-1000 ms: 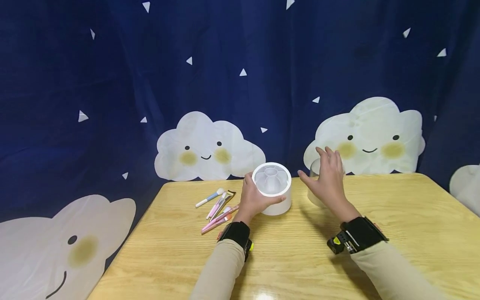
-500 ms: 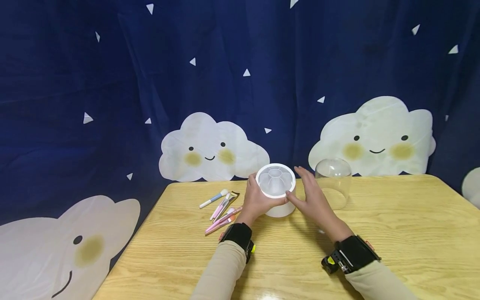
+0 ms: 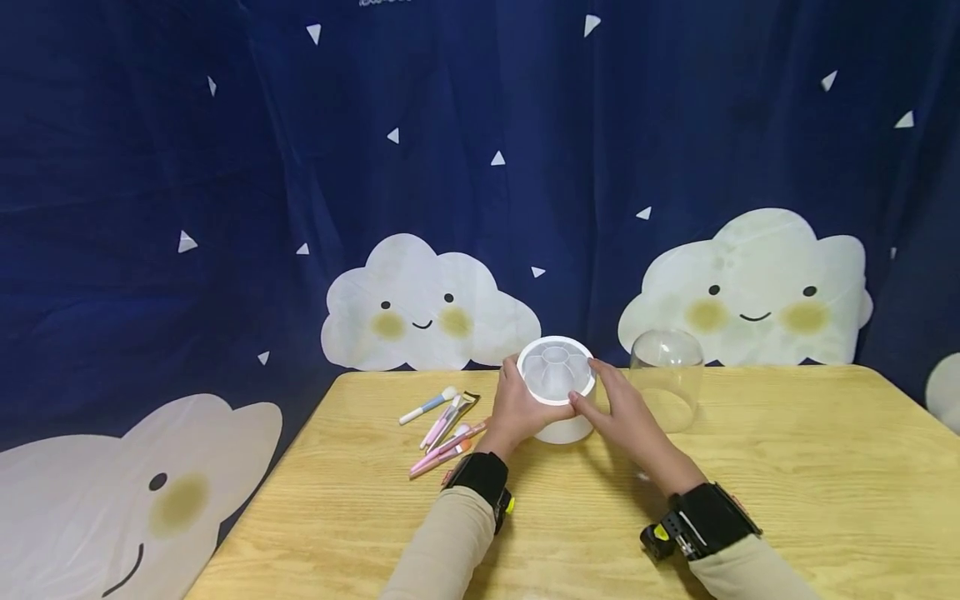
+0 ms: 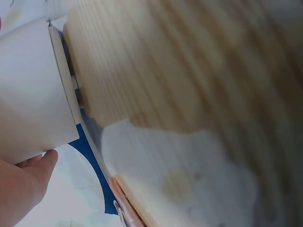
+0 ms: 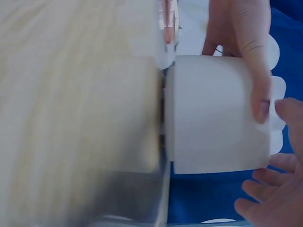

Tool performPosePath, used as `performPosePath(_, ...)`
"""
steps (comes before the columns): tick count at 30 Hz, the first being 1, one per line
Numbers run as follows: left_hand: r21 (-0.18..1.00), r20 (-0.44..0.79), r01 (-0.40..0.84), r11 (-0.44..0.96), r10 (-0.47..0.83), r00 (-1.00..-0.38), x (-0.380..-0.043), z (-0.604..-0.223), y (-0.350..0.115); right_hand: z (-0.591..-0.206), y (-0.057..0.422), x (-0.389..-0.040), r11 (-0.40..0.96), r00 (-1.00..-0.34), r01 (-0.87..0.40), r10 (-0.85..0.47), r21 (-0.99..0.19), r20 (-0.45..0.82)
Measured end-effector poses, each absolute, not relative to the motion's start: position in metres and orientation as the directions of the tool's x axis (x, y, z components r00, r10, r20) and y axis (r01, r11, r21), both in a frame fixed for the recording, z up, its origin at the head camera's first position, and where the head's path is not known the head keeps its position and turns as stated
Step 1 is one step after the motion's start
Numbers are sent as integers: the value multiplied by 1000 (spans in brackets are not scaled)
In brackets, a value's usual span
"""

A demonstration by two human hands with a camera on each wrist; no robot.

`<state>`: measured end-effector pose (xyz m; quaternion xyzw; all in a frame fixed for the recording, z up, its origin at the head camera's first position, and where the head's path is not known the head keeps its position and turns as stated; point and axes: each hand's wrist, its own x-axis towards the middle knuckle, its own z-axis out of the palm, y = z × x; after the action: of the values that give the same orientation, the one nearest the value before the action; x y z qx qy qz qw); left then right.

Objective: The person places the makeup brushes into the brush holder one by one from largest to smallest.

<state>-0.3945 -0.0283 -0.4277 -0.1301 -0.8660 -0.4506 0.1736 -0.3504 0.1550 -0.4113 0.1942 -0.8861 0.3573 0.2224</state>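
Note:
A white round brush holder (image 3: 567,431), its top divided into clear compartments, stands upright near the table's back edge. My left hand (image 3: 521,408) grips it from the left, with the thumb across the front just below the rim. On the other side my right hand (image 3: 628,422) has its thumb and forefinger at the rim. In the right wrist view the holder's smooth side (image 5: 213,118) shows between both hands, and the right hand's fingers (image 5: 260,189) curve in beside its top end. The left wrist view shows left fingers (image 4: 45,163) against the holder.
Several makeup brushes, among them a blue and white one (image 3: 427,405) and pink ones (image 3: 442,458), lie left of the holder. A clear dome cover (image 3: 666,379) stands right of it. Behind the wooden table (image 3: 787,467) hangs a dark blue curtain (image 3: 450,100) with clouds.
My right hand has come away from the clear dome cover and moved left to the brush holder's rim. The left hand has kept its grip on the holder.

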Motion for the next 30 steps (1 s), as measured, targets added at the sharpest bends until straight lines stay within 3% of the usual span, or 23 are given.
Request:
performPosePath(17, 732, 394, 383, 563, 109, -913, -393, -424, -15, -403, 163, -349, 714, -856, -419, -107, -560, 505)
performPosePath(25, 691, 396, 478, 543, 270, -878, -396, -414, -33, -403, 160, -350, 726, -849, -417, -95, -548, 520)
performPosePath(30, 637, 316, 463, 617, 338, -886, -397, -414, -64, -402, 161, -348, 739, -866, -388, -87, -551, 493)
